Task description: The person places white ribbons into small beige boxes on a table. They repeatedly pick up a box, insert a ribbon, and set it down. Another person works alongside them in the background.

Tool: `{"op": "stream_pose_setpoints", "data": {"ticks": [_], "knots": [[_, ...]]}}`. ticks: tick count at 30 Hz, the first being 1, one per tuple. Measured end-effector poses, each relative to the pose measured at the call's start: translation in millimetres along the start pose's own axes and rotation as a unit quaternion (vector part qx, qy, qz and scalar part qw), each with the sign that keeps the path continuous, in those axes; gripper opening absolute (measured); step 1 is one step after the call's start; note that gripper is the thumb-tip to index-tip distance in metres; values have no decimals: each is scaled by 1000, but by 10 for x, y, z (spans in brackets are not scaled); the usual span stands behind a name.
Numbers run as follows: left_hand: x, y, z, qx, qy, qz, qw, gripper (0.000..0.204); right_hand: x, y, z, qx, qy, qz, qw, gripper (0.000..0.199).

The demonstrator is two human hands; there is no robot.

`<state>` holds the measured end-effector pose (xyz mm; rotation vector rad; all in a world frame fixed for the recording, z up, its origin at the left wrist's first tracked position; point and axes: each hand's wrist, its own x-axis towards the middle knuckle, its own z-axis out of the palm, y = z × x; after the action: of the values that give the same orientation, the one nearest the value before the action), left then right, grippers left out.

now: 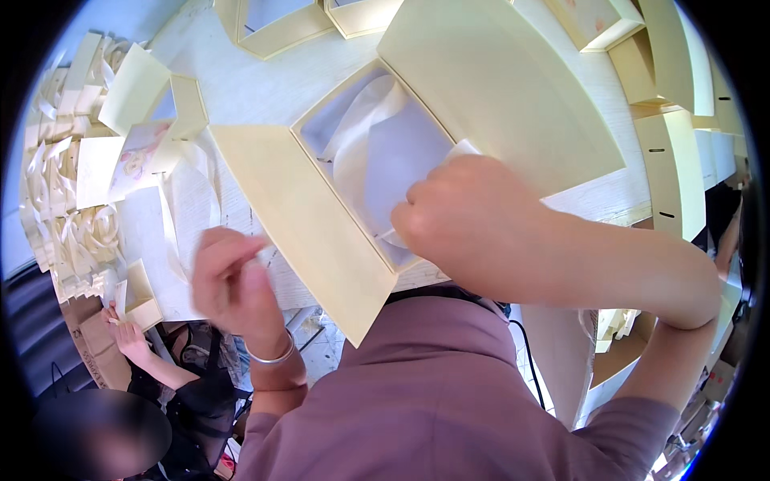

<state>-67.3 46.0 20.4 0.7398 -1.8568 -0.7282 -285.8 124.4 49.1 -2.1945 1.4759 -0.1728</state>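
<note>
In front of me a cream box point(309, 120) lies open on the table, a broad flap point(501, 88) folded out at the far right and a narrower flap point(305, 216) at the near left. Inside, a wide white ribbon point(365, 120) curves over the pale lining. My right hand point(469, 208) is closed in a fist over the box's near right corner; a white ribbon end shows beside its knuckles, though the fist hides most of its grip. Left of the narrow flap, my left hand point(237, 276) hangs slightly blurred, fingers bent and apart, seemingly holding nothing.
More cream boxes point(670, 172) stand along the right, with others at the far edge. At left, an open box point(188, 104) and a ribboned box with a printed panel point(140, 160) stand before stacked ribboned pieces point(76, 224). Another person's hand point(132, 341) works at lower left.
</note>
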Motion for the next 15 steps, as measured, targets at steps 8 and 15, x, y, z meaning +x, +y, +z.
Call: {"op": "stream_pose_setpoints", "data": {"ticks": [8, 15], "knots": [[-378, -199, 185, 108, -263, 50, 957, 31, 84, 54, 226, -18, 74, -16, 997, 7], [-395, -246, 194, 111, -277, 34, 954, 31, 9, 52, -67, -122, 89, 14, 988, 4]]}}
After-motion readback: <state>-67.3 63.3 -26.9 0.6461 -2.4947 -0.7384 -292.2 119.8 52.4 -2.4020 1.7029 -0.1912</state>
